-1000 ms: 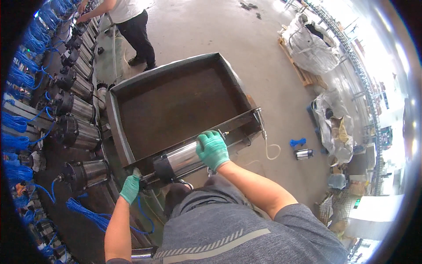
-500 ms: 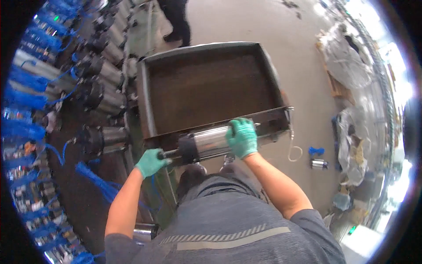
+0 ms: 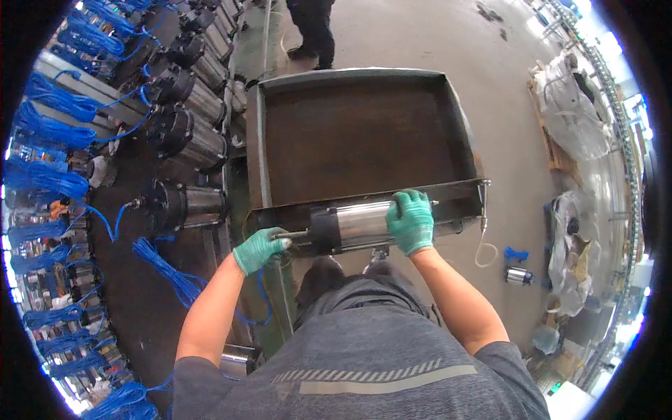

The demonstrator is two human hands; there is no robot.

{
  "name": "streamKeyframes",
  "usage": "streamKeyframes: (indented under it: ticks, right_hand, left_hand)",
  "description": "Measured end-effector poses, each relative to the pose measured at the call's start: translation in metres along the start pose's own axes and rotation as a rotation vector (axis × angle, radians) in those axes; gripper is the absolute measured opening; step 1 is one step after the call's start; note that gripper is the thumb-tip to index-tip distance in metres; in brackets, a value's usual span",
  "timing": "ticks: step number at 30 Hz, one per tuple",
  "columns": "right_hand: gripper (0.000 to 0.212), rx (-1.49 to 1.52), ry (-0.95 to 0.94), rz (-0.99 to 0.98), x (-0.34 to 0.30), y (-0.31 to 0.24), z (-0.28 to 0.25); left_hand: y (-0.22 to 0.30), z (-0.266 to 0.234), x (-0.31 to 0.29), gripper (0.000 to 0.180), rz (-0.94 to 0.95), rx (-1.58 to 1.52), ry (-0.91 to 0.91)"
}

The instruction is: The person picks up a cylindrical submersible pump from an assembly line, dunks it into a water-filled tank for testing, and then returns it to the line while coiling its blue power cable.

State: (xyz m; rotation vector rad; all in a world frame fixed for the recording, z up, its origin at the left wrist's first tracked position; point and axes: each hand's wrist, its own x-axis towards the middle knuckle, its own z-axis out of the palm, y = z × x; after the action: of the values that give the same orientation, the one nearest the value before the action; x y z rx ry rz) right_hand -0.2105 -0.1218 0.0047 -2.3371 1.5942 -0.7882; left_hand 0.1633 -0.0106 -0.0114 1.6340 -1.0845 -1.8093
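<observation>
A shiny silver cylindrical motor [image 3: 364, 225] with a black end cap lies lengthwise in front of me, along the near edge of a dark metal trough [image 3: 254, 150]. My left hand [image 3: 260, 250], in a green glove, is closed around the thin dark shaft or cable end that sticks out of the black cap. My right hand [image 3: 410, 222], gloved alike, wraps over the top of the cylinder towards its right end. A short pin shows past that end. The cylinder's underside is hidden, so I cannot tell what bears its weight.
Several similar silver motors [image 3: 199, 203] with black ends stand in rows at the left, with blue coiled cables [image 3: 164, 269]. On the floor at right lies a small silver cylinder [image 3: 519, 276]. Plastic-wrapped goods [image 3: 575, 112] sit beyond. A person [image 3: 313, 31] stands past the trough.
The whole scene has shifted slightly right in the view as my head turned. Both hands keep their hold on the motor, which stays at the trough's near edge.
</observation>
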Motion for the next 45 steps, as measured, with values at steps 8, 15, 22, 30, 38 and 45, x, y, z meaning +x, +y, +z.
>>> streamKeyframes:
  ticks: [8, 15, 22, 30, 38, 45]
  right_hand:
    - [0.013, -0.013, 0.029, -0.014, 0.003, -0.001, -0.002]
    - [0.012, -0.011, 0.009, 0.027, 0.002, -0.004, -0.005]
    - [0.012, -0.022, -0.022, 0.046, 0.006, -0.007, -0.006]
    - [0.018, -0.016, -0.017, 0.004, 0.004, -0.002, -0.003]
    - [0.019, -0.014, -0.060, 0.030, 0.005, -0.004, -0.008]
    - [0.018, -0.016, -0.034, 0.010, 0.003, -0.001, -0.006]
  left_hand:
    - [-0.014, 0.036, 0.002, 0.036, 0.610, 0.660, 0.517]
    - [0.032, 0.017, 0.006, 0.033, -0.036, 1.275, 0.158]
    - [-0.027, 0.025, 0.012, 0.011, 0.449, 1.115, 0.623]
    - [0.007, 0.032, -0.012, 0.044, 0.012, -0.496, 0.064]
    - [0.003, 0.036, -0.014, 0.032, 0.409, 0.312, 0.281]
    - [0.005, 0.023, -0.010, 0.034, 0.166, 0.686, 0.310]
